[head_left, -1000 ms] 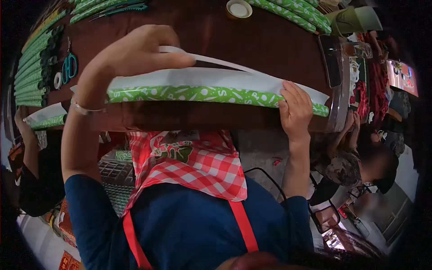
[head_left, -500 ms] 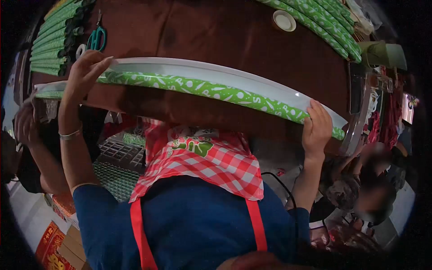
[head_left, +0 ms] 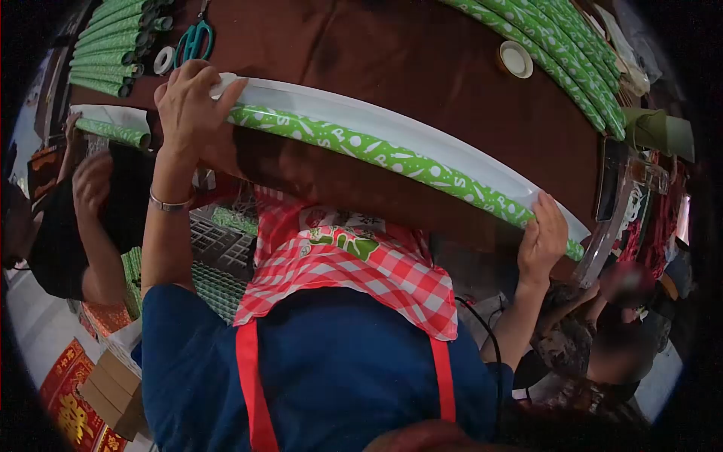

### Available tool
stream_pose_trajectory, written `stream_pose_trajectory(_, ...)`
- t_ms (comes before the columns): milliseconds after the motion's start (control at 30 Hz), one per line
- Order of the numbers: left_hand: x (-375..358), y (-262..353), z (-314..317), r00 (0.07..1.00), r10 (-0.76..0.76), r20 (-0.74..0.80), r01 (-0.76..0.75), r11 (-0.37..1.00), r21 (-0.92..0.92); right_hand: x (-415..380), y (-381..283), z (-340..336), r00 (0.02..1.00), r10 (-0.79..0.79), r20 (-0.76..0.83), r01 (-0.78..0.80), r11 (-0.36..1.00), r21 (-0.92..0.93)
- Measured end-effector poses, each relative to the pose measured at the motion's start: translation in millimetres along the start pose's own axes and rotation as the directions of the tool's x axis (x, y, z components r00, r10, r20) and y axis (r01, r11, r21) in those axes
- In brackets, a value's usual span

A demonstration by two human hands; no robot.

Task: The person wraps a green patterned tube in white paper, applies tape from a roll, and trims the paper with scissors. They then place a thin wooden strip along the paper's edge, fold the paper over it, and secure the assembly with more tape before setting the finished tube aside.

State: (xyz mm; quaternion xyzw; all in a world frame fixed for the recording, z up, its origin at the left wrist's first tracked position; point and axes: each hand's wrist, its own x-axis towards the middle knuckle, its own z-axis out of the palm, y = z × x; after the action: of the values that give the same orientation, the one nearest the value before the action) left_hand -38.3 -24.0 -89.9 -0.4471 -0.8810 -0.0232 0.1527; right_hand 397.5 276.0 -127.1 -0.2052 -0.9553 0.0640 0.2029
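A long roll of green patterned wrapping paper (head_left: 392, 160) lies along the near edge of the brown table (head_left: 392, 68), with its white sheet (head_left: 422, 134) spread behind it. My left hand (head_left: 188, 102) presses down on the roll's left end, fingers over the white edge. My right hand (head_left: 546, 235) grips the right end at the table's edge. Below the table edge I see my blue shirt and red checked apron (head_left: 346, 264).
Finished green rolls are stacked at the far left (head_left: 113, 41) and far right (head_left: 565, 56). Teal scissors (head_left: 194, 39) and a small tape ring (head_left: 163, 60) lie near the left stack, another tape roll (head_left: 515, 59) further right. Another person (head_left: 83, 218) stands left; others sit at lower right (head_left: 602, 339).
My left hand has let go of the lifted white strip and come down on the roll's left end. The right hand has stayed on the right end. The view has swung.
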Motion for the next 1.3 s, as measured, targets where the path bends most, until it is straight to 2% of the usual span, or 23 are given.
stream_pose_trajectory(267, 0, 8, -1, 1.0, -0.012, 0.024, 0.012, 1.0, -0.011, -1, 0, 1, 1.0, 0.02, -0.009, -0.02, 1.0, -0.006)
stream_pose_trajectory(400, -2, 5, 5, 0.997, -0.07, 0.03, 0.07, 0.998, 0.0, 0, 0, 2, 0.999, 0.025, -0.021, -0.025, 0.999, 0.026)
stream_pose_trajectory(467, -1, 1, 5, 0.991, -0.095, 0.09, 0.096, 0.995, -0.013, -2, 0, 3, 0.999, 0.036, -0.024, -0.036, 0.999, -0.005)
stream_pose_trajectory(533, -3, -4, 8, 0.998, -0.041, 0.054, 0.044, 0.997, -0.056, -3, 1, 5, 0.999, 0.039, -0.035, -0.04, 0.999, -0.006)
stream_pose_trajectory(567, -3, -8, 10, 0.995, -0.049, 0.092, 0.054, 0.998, -0.046, -3, 2, 6, 0.998, 0.03, -0.051, -0.029, 0.999, 0.015)
stream_pose_trajectory(733, -1, -3, 11, 0.995, -0.059, 0.086, 0.061, 0.998, -0.024, -4, 1, 1, 0.999, 0.032, -0.031, -0.032, 0.999, 0.009)
stream_pose_trajectory(800, -2, -3, 9, 0.995, -0.058, 0.084, 0.055, 0.998, 0.04, -3, 0, 2, 0.999, 0.025, -0.028, -0.025, 1.0, -0.002)
stream_pose_trajectory(867, -10, 1, 11, 0.996, -0.095, 0.001, 0.094, 0.992, -0.083, -3, 1, 4, 0.999, 0.024, -0.037, -0.024, 1.0, 0.003)
stream_pose_trajectory(967, -14, 5, 7, 0.998, -0.061, 0.001, 0.061, 0.998, 0.003, -3, 1, 5, 0.999, 0.016, -0.029, -0.016, 1.0, -0.021)
stream_pose_trajectory(1033, -8, 5, 4, 0.994, -0.103, 0.022, 0.105, 0.99, -0.093, -4, 3, 5, 1.0, -0.006, -0.025, 0.006, 1.0, -0.013)
stream_pose_trajectory(1233, -8, -1, 11, 0.996, -0.075, -0.04, 0.074, 0.997, -0.011, -4, 2, 6, 1.0, 0.017, -0.003, -0.017, 1.0, -0.002)
stream_pose_trajectory(1300, -6, 3, 7, 0.992, -0.115, 0.044, 0.115, 0.993, -0.006, -4, 3, 6, 1.0, 0.002, -0.006, -0.002, 1.0, -0.007)
